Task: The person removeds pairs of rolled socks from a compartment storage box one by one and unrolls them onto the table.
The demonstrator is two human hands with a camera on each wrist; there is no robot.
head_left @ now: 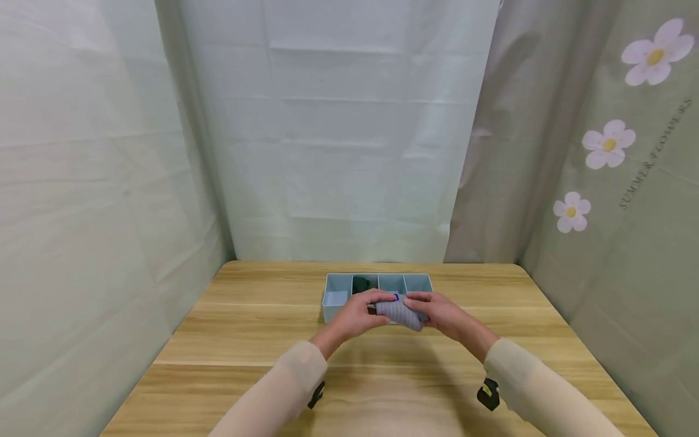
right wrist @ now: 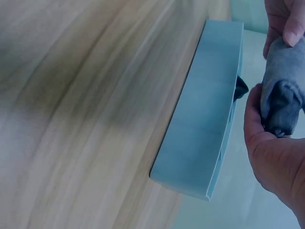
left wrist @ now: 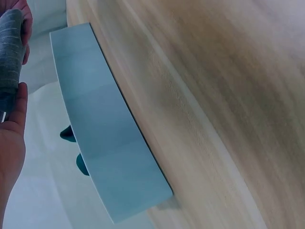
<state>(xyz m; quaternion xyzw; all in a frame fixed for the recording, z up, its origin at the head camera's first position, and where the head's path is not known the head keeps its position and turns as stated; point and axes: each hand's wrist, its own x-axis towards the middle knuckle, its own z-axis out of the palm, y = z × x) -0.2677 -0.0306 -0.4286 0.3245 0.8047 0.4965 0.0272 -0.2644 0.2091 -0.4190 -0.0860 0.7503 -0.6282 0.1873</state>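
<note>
Between both hands is a rolled grey striped cloth (head_left: pixel 401 313) with a small blue tag, held up just in front of a light blue divided box (head_left: pixel 334 314). My left hand (head_left: pixel 356 314) grips its left end with thumb and fingers. At the other end my right hand (head_left: pixel 445 314) pinches it; in the right wrist view the end of the roll (right wrist: pixel 283 107) shows dark folded fabric. A dark green cloth (head_left: pixel 361 284) sits in the box's second compartment from the left, and parts of it stick up above the rim in the left wrist view.
The box stands toward the back of a wooden table (head_left: pixel 262 340). Its leftmost compartment and the two right ones show bare blue floor or walls. Pale curtains (head_left: pixel 338 152) hang behind the table and at both sides, with printed flowers on the right one.
</note>
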